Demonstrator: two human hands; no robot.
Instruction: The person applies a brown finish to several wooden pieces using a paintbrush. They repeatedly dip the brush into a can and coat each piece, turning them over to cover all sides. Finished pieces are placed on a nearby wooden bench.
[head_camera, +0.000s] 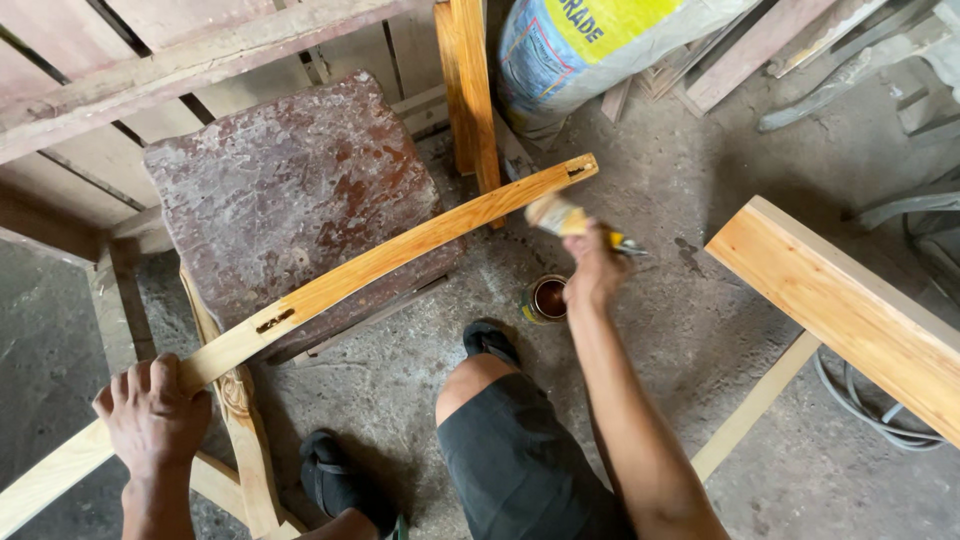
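We are in a rough woodworking workshop: bare planks (170, 60) lean behind a worn wooden block (290, 190), an open tin of stain (547, 298) sits right of it on the dusty concrete floor (700, 330), beside a sack (590, 45).

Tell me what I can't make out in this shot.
Head view only:
- Brush: bristles blurred by motion; contact with the rail unclear.
- Right hand: its back hides the grip on the handle.
- Rail: lower end cut off by the left edge, part covered by the left hand.
- Can: fill level unreadable, partly behind the wrist.
- Sack: cut off by the top edge.
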